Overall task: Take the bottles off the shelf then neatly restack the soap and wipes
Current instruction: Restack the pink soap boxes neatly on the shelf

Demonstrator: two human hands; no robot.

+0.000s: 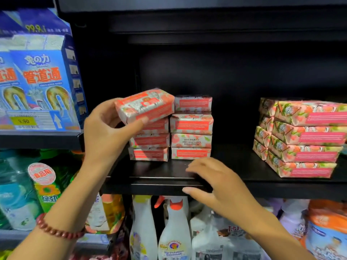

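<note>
**Soap bar held at the stack**

Head cam: left grip (105, 126) pinches one soap bar (144, 105), tilted, over the left column of the soap stack (191, 126) on the black shelf (159, 173). Right grip (212, 182) is loose & holds nothing, at the shelf front edge. More soap packs (304, 139) stand well apart to the right.

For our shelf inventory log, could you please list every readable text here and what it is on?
"管道通": blue box.
"9.90": yellow price tag.
"Goat's milk soap", upside down: stacked soap bar.
"食品用": round sticker.
"Universale": white spray bottle.
Print on the held soap bar and the other bars: too blurred.
</note>
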